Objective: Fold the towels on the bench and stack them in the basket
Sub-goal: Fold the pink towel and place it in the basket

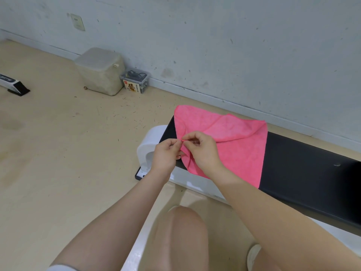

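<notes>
A pink towel (pixel 234 141) lies spread over the left end of the black bench (pixel 304 169), with a diagonal crease across it. My left hand (pixel 166 153) and my right hand (pixel 203 151) meet at the towel's near left edge. Both pinch the same bunched corner of the cloth between thumb and fingers, lifted slightly off the bench. The towel's far corners rest flat on the bench top. No basket is in view.
The bench has a white frame (pixel 150 145) at its left end and stands along a grey wall. On the beige floor by the wall sit a grey cube stool (pixel 99 71) and a small clear box (pixel 135 81). My knees are below the bench's near edge.
</notes>
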Demonstrator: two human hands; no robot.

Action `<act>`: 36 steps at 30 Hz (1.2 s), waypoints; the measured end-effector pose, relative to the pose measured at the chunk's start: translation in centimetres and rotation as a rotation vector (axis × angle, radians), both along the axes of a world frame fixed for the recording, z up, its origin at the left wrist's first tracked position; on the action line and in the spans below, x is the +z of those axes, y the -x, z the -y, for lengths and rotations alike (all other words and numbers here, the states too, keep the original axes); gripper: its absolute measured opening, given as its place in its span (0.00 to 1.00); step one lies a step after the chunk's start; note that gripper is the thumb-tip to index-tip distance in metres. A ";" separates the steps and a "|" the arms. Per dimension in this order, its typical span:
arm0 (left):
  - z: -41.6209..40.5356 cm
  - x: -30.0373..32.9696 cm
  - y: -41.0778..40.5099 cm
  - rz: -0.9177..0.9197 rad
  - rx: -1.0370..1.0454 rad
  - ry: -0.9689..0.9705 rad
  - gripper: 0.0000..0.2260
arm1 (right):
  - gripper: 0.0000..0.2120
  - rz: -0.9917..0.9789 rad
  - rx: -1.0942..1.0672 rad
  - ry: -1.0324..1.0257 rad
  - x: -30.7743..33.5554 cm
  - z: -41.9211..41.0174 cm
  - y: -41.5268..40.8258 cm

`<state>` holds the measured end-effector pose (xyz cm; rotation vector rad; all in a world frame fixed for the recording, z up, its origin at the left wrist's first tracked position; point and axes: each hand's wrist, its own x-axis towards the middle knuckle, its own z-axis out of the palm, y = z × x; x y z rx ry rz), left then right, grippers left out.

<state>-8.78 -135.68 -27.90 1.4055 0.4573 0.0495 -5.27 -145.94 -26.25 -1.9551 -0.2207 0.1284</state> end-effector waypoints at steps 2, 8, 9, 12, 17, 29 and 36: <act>0.2 0.2 0.0 -0.011 0.010 0.003 0.09 | 0.12 0.009 -0.002 -0.011 0.0 -0.1 0.2; 0.7 1.2 0.1 -0.029 0.010 0.096 0.16 | 0.05 0.168 0.066 0.187 -0.1 -0.1 0.0; 0.6 1.3 0.0 -0.023 0.012 0.108 0.16 | 0.05 0.201 0.092 0.218 0.0 0.0 -0.1; 0.2 1.4 -0.2 -0.012 -0.002 0.152 0.12 | 0.05 0.269 0.129 0.218 0.2 0.3 -0.2; -0.2 1.1 -0.6 -0.142 -0.115 0.279 0.08 | 0.03 0.454 0.117 0.423 -0.8 1.5 -0.2; 1.2 5.1 -2.0 -0.209 -0.035 0.448 0.04 | 0.36 0.742 -0.016 0.829 -2.5 4.8 0.4; 2.7 9.1 -2.4 -0.107 -0.060 0.610 0.05 | 0.17 0.417 -0.188 0.595 -0.7 8.7 0.5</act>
